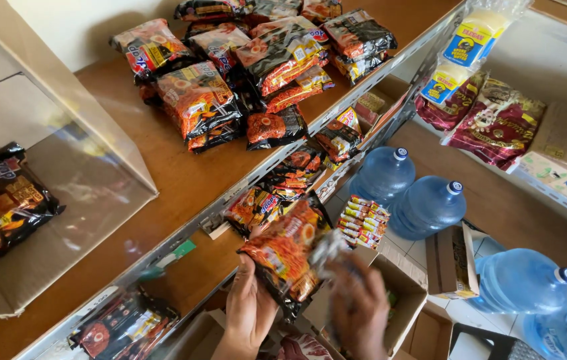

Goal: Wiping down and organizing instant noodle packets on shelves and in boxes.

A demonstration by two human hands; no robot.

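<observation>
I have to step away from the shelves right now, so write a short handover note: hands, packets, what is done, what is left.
Left hand: grips a stack of orange-and-black plastic noodle packets from below.
Right hand: blurred, touching the stack's right side over an open cardboard box.
Done: many like packets lie heaped on the brown wooden top shelf; more sit on the shelf below.
Left: the held stack is not yet set down. One packet lies in the open carton on the left.

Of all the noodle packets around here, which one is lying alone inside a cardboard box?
The orange-and-black noodle packet in the open cardboard box at far left on the top shelf; the other packets lie piled on shelves or held in hands.
</observation>
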